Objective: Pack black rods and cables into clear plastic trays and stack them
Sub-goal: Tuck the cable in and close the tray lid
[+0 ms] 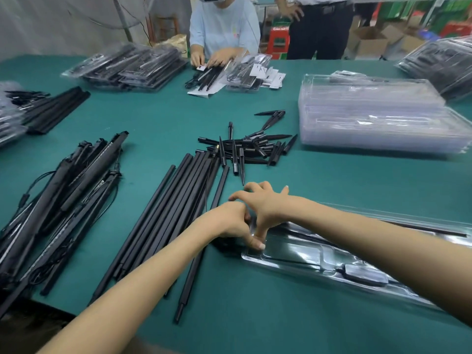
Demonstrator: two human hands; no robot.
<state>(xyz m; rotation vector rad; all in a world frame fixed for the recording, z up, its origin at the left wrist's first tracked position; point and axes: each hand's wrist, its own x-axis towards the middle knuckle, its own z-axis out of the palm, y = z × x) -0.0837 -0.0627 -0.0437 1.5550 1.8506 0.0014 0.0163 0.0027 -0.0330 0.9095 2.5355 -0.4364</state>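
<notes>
A clear plastic tray (pixel 301 254) lies on the green table in front of me, with a black rod, a cable and a small black box inside. My left hand (pixel 229 221) has its fingers curled at the tray's left end and its thumb presses the corner. My right hand (pixel 263 203) reaches across, its thumb pushing down on the same end and its other fingers arched above. A row of long black rods (pixel 163 218) lies just left of my hands. Short black spikes (pixel 245 149) are heaped beyond them. Cabled black bars (pixel 76 190) are piled at the left.
A tall stack of empty clear trays (pixel 378 118) stands at the right. Packed trays (pixel 130 67) are piled at the far left and far right. A person in a light shirt (pixel 224 29) works at the table's far side; another stands behind.
</notes>
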